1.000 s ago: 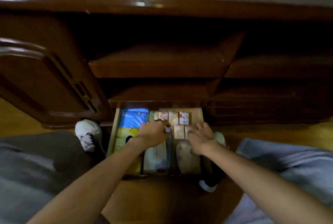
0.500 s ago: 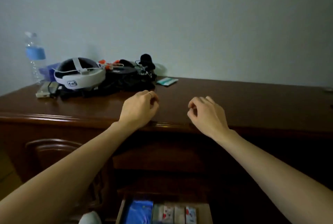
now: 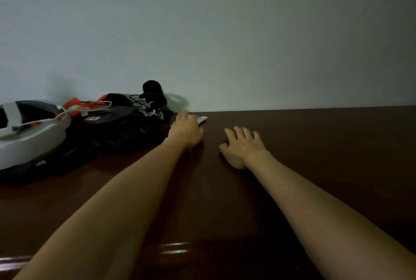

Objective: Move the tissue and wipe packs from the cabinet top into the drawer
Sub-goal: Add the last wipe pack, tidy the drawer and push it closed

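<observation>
Wipe pack [image 3: 201, 119]: flat on cabinet top [image 3: 315, 144] near the wall, long axis roughly 2–8 o'clock. Left hand [image 3: 186, 130]: fingers on its near end, grip not discernible. Right hand [image 3: 243, 146]: open, empty, resting flat at 5 o'clock from pack, farther off.

A single head-worn camera gives the only view, so no other view overlaps it. It sits low, barely above the dark wooden counter [image 3: 315, 156], and faces forward along the surface toward the pale wall [image 3: 225, 32] at 12 o'clock. The counter fills the lower half of the frame, the wall the upper half. Both forearms enter from 6 o'clock, close to the lens. A pile of headgear and cables [image 3: 90, 126] lies near, at 9 to 10 o'clock.
</observation>
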`<state>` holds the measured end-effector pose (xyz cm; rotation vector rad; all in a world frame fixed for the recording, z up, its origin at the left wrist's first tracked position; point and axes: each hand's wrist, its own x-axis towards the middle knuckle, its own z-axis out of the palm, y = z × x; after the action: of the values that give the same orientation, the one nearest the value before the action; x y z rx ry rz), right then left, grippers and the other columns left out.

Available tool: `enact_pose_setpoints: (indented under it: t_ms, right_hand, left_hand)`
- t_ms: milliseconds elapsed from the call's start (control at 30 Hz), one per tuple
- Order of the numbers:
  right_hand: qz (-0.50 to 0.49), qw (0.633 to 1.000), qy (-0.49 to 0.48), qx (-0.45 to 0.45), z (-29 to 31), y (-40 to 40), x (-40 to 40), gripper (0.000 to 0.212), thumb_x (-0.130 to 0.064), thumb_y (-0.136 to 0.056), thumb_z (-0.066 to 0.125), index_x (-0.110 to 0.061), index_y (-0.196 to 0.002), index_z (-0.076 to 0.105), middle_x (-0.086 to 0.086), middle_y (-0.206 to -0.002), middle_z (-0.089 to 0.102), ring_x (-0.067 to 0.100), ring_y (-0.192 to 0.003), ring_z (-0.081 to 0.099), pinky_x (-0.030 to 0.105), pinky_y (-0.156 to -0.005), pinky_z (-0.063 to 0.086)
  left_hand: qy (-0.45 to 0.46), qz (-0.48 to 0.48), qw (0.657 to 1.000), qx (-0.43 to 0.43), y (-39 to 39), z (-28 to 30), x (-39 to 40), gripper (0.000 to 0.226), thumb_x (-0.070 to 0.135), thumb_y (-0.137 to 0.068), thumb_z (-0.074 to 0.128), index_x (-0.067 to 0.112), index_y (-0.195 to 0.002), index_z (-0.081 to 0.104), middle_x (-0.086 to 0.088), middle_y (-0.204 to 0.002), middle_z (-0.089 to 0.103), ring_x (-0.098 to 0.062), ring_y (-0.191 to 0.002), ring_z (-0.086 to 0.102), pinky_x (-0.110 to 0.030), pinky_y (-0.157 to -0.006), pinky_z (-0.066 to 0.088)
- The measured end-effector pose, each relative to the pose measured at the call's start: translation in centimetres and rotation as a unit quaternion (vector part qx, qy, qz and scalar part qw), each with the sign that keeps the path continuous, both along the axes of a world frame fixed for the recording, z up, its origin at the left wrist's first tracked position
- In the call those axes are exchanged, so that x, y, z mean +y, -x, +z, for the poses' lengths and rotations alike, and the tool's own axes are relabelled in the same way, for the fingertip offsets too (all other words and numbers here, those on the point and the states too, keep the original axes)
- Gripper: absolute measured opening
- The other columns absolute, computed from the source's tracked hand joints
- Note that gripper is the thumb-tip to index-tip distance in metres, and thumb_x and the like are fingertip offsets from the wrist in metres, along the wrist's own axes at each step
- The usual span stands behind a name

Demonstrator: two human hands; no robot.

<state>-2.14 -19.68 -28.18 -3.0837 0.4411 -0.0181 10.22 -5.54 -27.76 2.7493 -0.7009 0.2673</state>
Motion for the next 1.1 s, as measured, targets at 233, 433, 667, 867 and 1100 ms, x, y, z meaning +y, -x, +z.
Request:
enact_pose_setpoints:
  t_ms: [233, 433, 667, 867, 1100]
  right_hand:
    - [0.006, 0.999, -0.035, 0.028, -0.6, -2.3, -1.4, 0.068, -0.057, -0.101, 0.021, -0.027, -0.161, 0.014, 0.007, -0.169, 0.011, 0.031, -0.155, 0.011, 0.058, -0.122, 0.010]
    - [-0.030, 0.999, 0.010, 0.031, 0.1, -0.7, 0.2, 0.064, -0.052, -0.104, 0.015, -0.021, -0.160, 0.023, 0.011, -0.165, 0.024, 0.031, -0.151, 0.025, 0.055, -0.118, 0.021]
    - [0.068, 0.964, -0.023, -0.255, 0.6, 9.0, 4.4, 0.036, -0.038, -0.098, 0.044, -0.024, -0.126, 0.061, 0.007, -0.116, 0.072, 0.030, -0.106, 0.066, 0.038, -0.089, 0.047]
    - [0.225, 0.849, -0.319, -0.356, -2.3, 20.7, 10.0, 0.028, -0.029, -0.083, 0.062, -0.031, -0.111, 0.059, -0.012, -0.112, 0.063, 0.009, -0.102, 0.060, 0.033, -0.086, 0.053]
    - [0.230, 0.853, -0.287, -0.370, -15.3, 29.8, 14.7, 0.063, -0.038, -0.089, 0.068, -0.021, -0.143, 0.041, -0.003, -0.147, 0.044, 0.009, -0.135, 0.046, 0.017, -0.104, 0.042]
  left_hand:
    - [-0.067, 0.079, 0.994, -0.044, -4.9, -1.8, -2.6, 0.067, 0.060, -0.094, 0.040, 0.014, -0.143, 0.047, -0.018, -0.142, 0.048, -0.037, -0.129, 0.047, -0.048, -0.109, 0.035]
    - [-0.009, 0.010, 1.000, -0.011, 2.1, -1.5, -1.3, 0.059, 0.053, -0.095, 0.052, 0.013, -0.138, 0.046, -0.016, -0.134, 0.043, -0.036, -0.117, 0.054, -0.046, -0.099, 0.048]
    - [0.184, -0.045, 0.982, -0.002, 16.9, -1.1, 6.1, 0.065, 0.035, -0.086, 0.072, 0.013, -0.140, 0.044, -0.012, -0.137, 0.043, -0.032, -0.120, 0.053, -0.043, -0.101, 0.048]
    - [0.394, -0.045, 0.917, -0.046, 30.6, -2.9, 13.0, 0.037, 0.051, -0.090, 0.059, 0.027, -0.118, 0.063, 0.012, -0.114, 0.063, -0.001, -0.096, 0.064, -0.030, -0.085, 0.056]
    - [0.457, -0.088, 0.862, 0.202, 40.3, -15.1, 18.7, 0.022, 0.032, -0.098, 0.064, 0.019, -0.116, 0.067, 0.005, -0.100, 0.073, -0.008, -0.091, 0.072, -0.031, -0.075, 0.060]
